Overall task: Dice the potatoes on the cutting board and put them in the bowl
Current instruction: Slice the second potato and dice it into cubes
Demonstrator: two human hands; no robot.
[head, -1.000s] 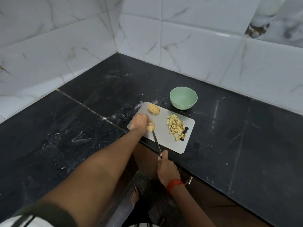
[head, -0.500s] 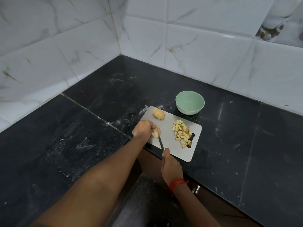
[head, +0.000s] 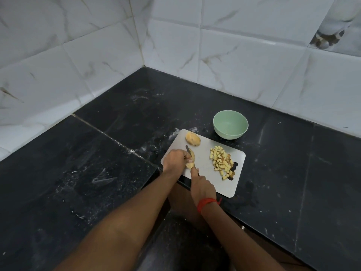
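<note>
Yellow potato half (head: 191, 161) under a thin knife (head: 188, 150) on the grey rectangular cutting board (head: 205, 153).
Left hand (head: 174, 160) pins it with curled fingers; right hand (head: 202, 187) clasps the knife. Diced cubes (head: 222, 162) lie beside, pale green round bowl (head: 228, 134) just beyond the board.

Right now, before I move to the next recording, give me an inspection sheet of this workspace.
Surface: black stone countertop, whitish smears.
Job's things: cutting board carries a potato half under the knife, a second potato piece and a diced potato pile; green bowl beyond it, empty.
Clutter: nothing seen.
Grippers: left hand holds the potato half; right hand grips the knife; red thread on the right wrist.
Cables: nothing seen.
Surroundings: white marbled wall tiles, in a corner.
</note>
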